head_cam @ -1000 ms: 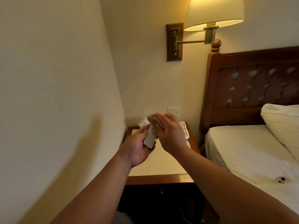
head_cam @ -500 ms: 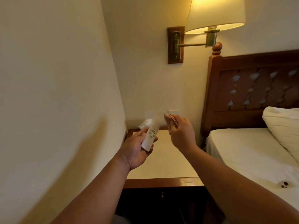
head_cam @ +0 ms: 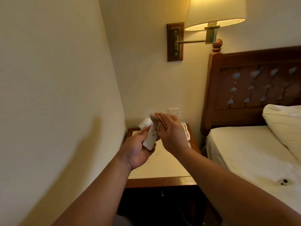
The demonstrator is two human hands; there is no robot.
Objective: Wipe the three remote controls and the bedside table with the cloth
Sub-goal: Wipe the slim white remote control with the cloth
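My left hand (head_cam: 137, 148) grips a slim white remote control (head_cam: 149, 140), held upright above the bedside table (head_cam: 162, 167). My right hand (head_cam: 171, 132) holds a folded pinkish cloth (head_cam: 157, 119) pressed against the upper end of that remote. A second white remote with coloured buttons (head_cam: 185, 130) lies at the table's back right, partly hidden behind my right hand. A white remote-like object (head_cam: 145, 123) sits at the back left against the wall. The table has a pale top framed in dark wood.
A wall stands close on the left. A lit lamp (head_cam: 215, 12) on a brass arm hangs over the table. The bed (head_cam: 252, 149) with white sheet, pillow (head_cam: 286, 126) and wooden headboard (head_cam: 254, 88) is on the right. A wall socket (head_cam: 174, 111) sits behind the table.
My right hand, which had pulled away to the right with the cloth, has come back onto the top of the remote. My left hand has kept its hold.
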